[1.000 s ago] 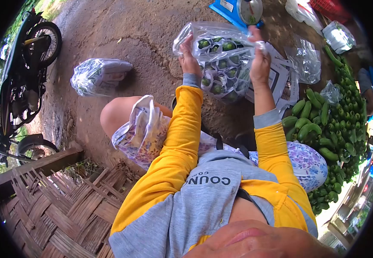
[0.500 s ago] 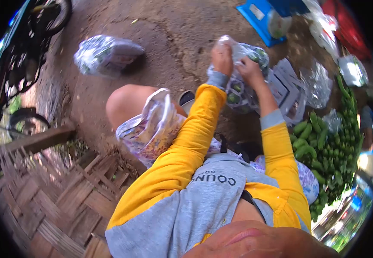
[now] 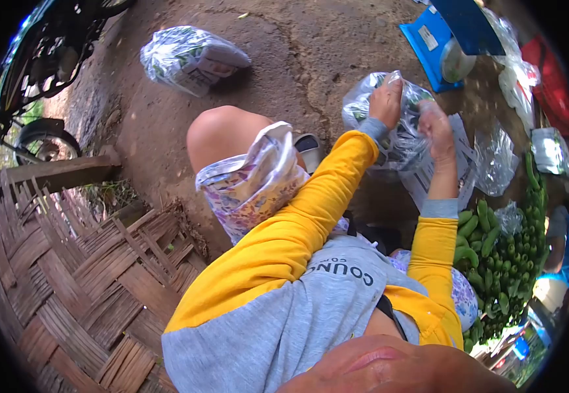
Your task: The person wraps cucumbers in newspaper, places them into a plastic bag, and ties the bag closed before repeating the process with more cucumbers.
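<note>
A clear plastic bag (image 3: 403, 149) with green produce inside stands on the ground in front of me. My left hand (image 3: 386, 103) is closed around the gathered plastic at its top. Close by on the right side of the bag, my right hand (image 3: 436, 129) is raised with curled fingers, smeared by motion; whether it holds any plastic does not show. Printed paper sheets (image 3: 464, 154) lie beneath and beside the bag. Farther to the left rests another filled plastic bag (image 3: 192, 60), with leafy green and printed paper visible through it.
A blue weighing scale (image 3: 432, 49) stands beyond my hands. Loose clear plastic bags (image 3: 495, 160) lie at the right, above a large heap of green vegetables (image 3: 510, 252). Woven bamboo (image 3: 94, 301) is at lower left, a motorcycle (image 3: 42, 65) at upper left. Another person's arm (image 3: 555, 242) shows at right.
The view has shifted, so the ground objects appear farther right. My right hand has moved up and away from my left hand, which stays on the bag's top.
</note>
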A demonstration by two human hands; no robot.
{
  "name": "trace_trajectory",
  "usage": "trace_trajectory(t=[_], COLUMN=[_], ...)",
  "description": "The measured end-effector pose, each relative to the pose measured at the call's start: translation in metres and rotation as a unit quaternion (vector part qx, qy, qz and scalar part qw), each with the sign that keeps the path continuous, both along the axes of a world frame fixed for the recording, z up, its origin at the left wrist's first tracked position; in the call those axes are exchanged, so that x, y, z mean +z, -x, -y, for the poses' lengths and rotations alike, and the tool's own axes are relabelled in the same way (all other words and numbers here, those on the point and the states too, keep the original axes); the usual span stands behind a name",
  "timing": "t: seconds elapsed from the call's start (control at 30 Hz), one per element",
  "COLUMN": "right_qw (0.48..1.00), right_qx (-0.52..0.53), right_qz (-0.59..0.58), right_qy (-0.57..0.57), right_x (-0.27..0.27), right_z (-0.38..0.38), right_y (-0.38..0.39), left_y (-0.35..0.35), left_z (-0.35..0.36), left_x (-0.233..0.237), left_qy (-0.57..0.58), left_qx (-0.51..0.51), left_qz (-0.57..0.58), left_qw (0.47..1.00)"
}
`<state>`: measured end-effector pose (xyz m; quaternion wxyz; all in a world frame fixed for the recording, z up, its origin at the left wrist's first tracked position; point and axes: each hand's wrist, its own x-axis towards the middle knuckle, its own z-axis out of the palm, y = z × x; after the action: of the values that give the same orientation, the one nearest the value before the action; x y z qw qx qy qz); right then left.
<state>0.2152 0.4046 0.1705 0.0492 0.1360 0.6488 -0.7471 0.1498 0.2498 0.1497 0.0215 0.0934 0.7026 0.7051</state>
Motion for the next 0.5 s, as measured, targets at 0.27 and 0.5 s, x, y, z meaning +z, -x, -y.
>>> trace_trajectory(t=[0.27, 0.5], right_qw=[0.986, 0.97], right_qx=[-0.144, -0.161], right_qz=[-0.086, -0.177], right_qy=[0.003, -0.032], right_x=[-0.013, -0.005], right_z=[0.025, 0.022], right_y=[0.017, -0.003], left_y=[-0.003, 0.006], left_z=[-0.008, -0.006], left_x=[-0.006, -0.027], left_qy=[0.063, 0.186], left_qx=[-0.25, -0.18], left_qz=[-0.004, 0.01], left_qw=[0.966, 0.966])
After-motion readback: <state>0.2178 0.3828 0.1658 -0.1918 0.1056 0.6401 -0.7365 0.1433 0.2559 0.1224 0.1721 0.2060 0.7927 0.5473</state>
